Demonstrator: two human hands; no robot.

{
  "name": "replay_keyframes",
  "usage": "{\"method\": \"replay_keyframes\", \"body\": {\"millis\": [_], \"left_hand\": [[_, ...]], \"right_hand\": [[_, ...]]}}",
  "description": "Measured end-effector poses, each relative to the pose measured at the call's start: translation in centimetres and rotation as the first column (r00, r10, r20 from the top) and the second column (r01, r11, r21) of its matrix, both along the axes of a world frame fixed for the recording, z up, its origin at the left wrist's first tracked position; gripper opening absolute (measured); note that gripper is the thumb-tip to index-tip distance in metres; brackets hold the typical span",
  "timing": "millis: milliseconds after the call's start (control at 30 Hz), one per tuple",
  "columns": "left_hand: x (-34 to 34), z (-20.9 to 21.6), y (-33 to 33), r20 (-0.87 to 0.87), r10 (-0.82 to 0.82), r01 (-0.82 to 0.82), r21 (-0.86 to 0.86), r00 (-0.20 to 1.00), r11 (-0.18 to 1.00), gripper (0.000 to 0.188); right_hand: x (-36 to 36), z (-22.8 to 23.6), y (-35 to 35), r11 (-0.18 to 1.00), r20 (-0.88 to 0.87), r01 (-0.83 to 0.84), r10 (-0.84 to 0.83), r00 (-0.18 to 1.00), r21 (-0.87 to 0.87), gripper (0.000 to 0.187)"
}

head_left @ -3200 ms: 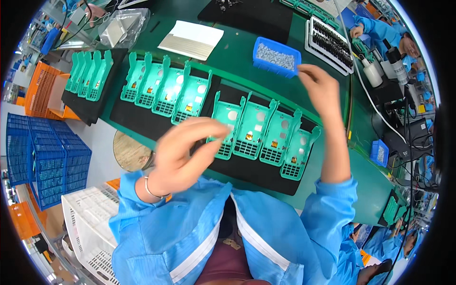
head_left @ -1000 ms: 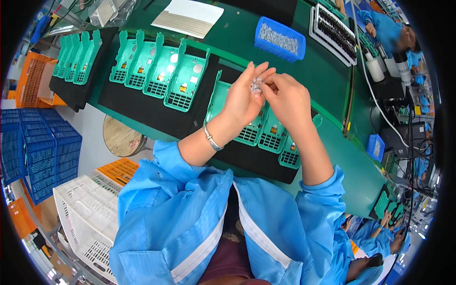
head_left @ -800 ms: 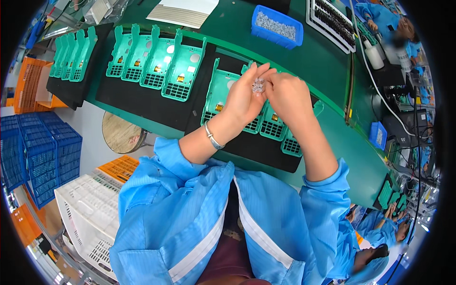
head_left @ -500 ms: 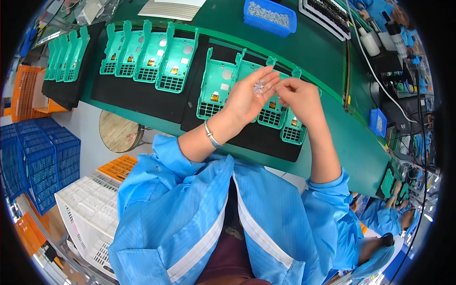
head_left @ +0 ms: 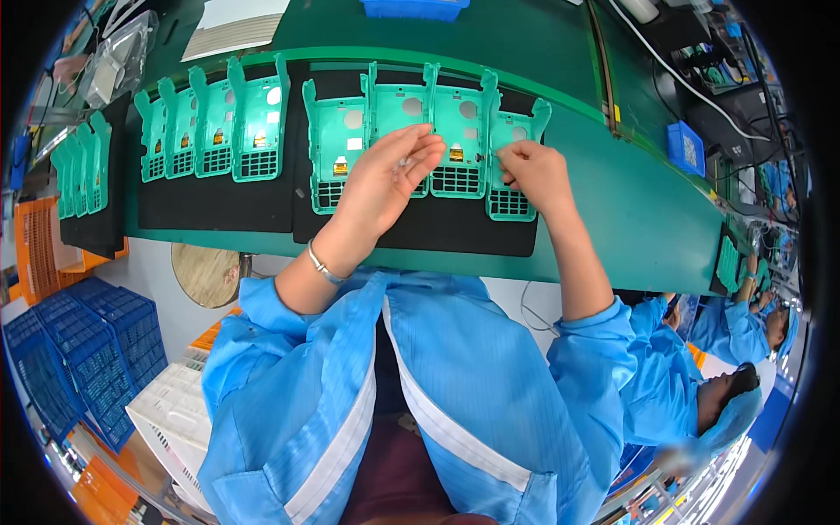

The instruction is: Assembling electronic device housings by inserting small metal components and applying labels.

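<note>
My left hand (head_left: 381, 179) is cupped, with small clear pieces (head_left: 400, 168) resting in the palm. It hovers over a row of green plastic housings and partly covers the second one. My right hand (head_left: 538, 175) has thumb and fingers pinched together above the rightmost green housing (head_left: 512, 206). Whatever sits in the pinch is too small to make out. Between the hands lies another green housing (head_left: 457, 179) with a grid of openings and a yellow-black patch. The row rests on a black mat (head_left: 420, 234).
Further left, more green housings (head_left: 257, 127) lie on another black mat (head_left: 214, 206). A blue bin (head_left: 416, 9) sits at the far edge, a smaller blue bin (head_left: 686, 149) to the right. Below the bench stand a round stool (head_left: 206, 276) and blue crates (head_left: 79, 359). Co-workers sit at lower right.
The view has shifted right, so the bench things appear further left. My hands have moved apart: the right has left the left palm and is now over the rightmost housing.
</note>
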State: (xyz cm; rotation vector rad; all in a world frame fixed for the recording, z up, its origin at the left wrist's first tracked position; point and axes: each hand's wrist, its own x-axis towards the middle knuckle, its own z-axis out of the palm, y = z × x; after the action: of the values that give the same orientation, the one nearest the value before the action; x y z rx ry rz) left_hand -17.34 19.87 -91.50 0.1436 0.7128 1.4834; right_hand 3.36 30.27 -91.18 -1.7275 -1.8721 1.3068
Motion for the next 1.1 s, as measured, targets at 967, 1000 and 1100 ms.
{"method": "replay_keyframes", "body": {"millis": [967,1000,1100], "left_hand": [[-1.5,-2.0,-1.7,-0.058,-0.072,0.067,-0.084,0.996,0.994,0.023],[-1.5,-1.9,-1.8,-0.039,-0.080,0.078,-0.053,0.996,0.996,0.022],[-0.5,-0.3,-1.5,-0.049,-0.015,0.011,-0.074,0.999,0.997,0.020]], "right_hand": [[1.2,-1.0,-2.9,0.743,0.308,-0.400,0.269,0.913,0.536,0.025],[1.1,-1.0,-3.2,0.741,0.306,-0.405,0.276,0.911,0.535,0.025],[0.6,-1.2,-3.6,0.687,0.399,-0.441,0.233,0.887,0.578,0.027]]}}
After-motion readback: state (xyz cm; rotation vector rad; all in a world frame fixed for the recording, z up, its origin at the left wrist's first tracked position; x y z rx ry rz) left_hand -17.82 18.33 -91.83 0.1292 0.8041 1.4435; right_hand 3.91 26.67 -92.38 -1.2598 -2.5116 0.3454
